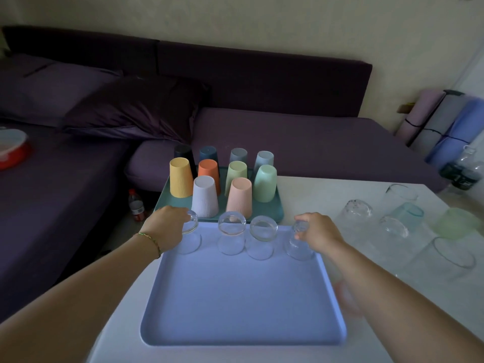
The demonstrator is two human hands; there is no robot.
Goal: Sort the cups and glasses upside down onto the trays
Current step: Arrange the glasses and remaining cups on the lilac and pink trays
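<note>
A lilac tray (243, 305) lies in front of me on the white table. Along its far edge several clear glasses stand upside down. My left hand (167, 226) grips the leftmost glass (190, 237) by its top. My right hand (318, 234) grips the rightmost glass (298, 244). Two more glasses (231, 233) (262, 237) stand between them, untouched. Behind lies a teal tray (279, 209) with several coloured plastic cups (239, 193) upside down in rows.
Right of the lilac tray, several clear and tinted glasses (357, 209) stand on the table (314, 191), one of them pale green (455, 222). A purple sofa runs behind. A bottle (136, 205) stands on the floor at left. A red bowl (11, 150) sits far left.
</note>
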